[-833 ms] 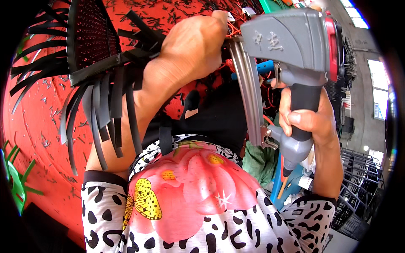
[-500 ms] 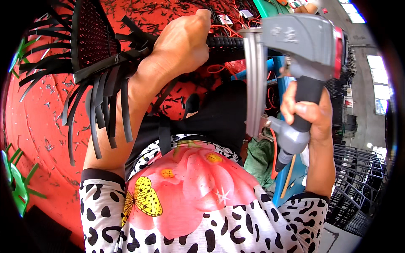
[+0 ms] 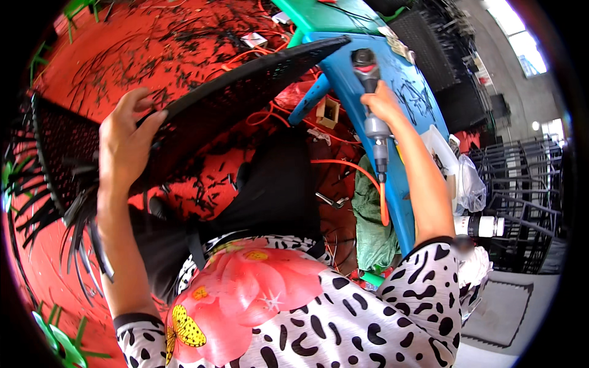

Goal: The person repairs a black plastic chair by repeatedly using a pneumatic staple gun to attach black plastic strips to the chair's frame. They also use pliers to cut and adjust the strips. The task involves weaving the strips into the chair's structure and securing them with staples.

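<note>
A large black woven frame [image 3: 239, 86] slants across my lap, its long edge rising toward the right. From its left part [image 3: 55, 153] hang several loose black strips [image 3: 76, 227]. My left hand [image 3: 123, 141] is at the corner between the two parts, fingers curled loosely at the edge; part of its grip is hidden. Off to the right, my right hand [image 3: 383, 104] is wrapped round the handle of a grey air staple gun [image 3: 377, 129]. An orange hose [image 3: 384, 202] runs from the gun's end. The gun is over a blue plastic table [image 3: 402, 80].
A green stool [image 3: 328, 17] adjoins the blue table. Black scraps and orange hoses lie on the red floor [image 3: 202, 37]. Beside the table are a green cloth [image 3: 371, 227], a small open box [image 3: 327, 113] and a white bottle [image 3: 491, 226]. Black metal frames [image 3: 509, 184] are stacked right.
The staple gun has moved away from the woven frame and down over the blue table, in my right hand. The frame has swung round and tilted, and my left hand has shifted left and lower.
</note>
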The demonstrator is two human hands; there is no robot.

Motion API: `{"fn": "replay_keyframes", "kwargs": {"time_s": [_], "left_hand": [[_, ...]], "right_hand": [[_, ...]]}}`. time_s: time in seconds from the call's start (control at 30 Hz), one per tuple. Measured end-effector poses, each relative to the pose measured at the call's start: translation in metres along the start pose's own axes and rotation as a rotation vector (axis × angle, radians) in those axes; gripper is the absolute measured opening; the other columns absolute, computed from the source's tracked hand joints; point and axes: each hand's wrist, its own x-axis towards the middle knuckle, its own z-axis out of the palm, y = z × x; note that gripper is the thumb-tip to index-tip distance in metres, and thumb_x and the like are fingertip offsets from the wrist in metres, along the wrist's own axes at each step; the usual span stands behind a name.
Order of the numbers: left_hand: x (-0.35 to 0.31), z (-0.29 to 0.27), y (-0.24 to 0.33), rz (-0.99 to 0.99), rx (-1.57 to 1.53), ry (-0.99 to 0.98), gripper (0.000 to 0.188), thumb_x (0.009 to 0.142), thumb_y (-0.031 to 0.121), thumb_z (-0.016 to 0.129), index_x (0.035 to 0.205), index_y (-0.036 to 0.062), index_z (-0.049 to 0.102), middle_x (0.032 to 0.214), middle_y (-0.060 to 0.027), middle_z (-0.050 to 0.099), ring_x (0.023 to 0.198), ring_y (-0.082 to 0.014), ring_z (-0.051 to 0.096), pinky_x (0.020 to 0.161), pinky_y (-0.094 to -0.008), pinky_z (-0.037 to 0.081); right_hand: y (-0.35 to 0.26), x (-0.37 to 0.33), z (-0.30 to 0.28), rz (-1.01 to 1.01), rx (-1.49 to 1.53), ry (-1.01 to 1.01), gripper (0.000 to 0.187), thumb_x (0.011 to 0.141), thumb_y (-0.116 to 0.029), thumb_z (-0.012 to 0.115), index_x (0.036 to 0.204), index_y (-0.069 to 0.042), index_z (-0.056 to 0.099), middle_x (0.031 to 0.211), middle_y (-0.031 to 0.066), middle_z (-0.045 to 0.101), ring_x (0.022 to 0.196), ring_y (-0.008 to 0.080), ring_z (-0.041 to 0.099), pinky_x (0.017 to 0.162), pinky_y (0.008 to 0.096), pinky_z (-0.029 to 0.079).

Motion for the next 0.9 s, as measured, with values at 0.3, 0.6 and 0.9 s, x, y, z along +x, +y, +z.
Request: {"fn": "replay_keyframes", "kwargs": {"time_s": [0.3,0.6,0.9], "left_hand": [[0.019,-0.019,-0.03,-0.204,-0.266,-0.102,0.053,0.085,0.005,0.06,0.134,-0.0052,0.042,0.111,-0.0146,0.06,0.088,-0.0099,0.057,0.079,-0.0212,0.045],[0.029,-0.026,-0.039,-0.257,-0.228,-0.139,0.056,0.087,0.009,0.062,0.137,-0.0028,0.04,0.111,-0.0164,0.061,0.096,-0.0122,0.057,0.086,-0.0223,0.044],[0.017,-0.023,-0.014,-0.175,-0.274,-0.001,0.063,0.078,0.013,0.072,0.132,-0.0051,0.044,0.114,-0.0156,0.061,0.101,-0.0194,0.06,0.09,-0.0287,0.046]], "right_hand": [[0.011,0.039,0.012,-0.058,-0.121,0.045,0.073,0.077,-0.036,0.07,0.131,0.003,0.04,0.118,0.0266,0.059,0.109,0.0379,0.059,0.095,0.0428,0.046],[0.167,-0.002,-0.051,-0.08,-0.543,-0.264,0.097,0.056,-0.042,0.085,0.133,0.001,0.045,0.129,0.0219,0.054,0.119,0.0341,0.053,0.101,0.0394,0.042],[0.153,0.018,-0.046,-0.389,-0.968,0.178,0.035,0.058,-0.018,0.075,0.089,-0.005,0.063,0.089,0.0148,0.066,0.087,0.0326,0.064,0.074,0.0457,0.051]]}}
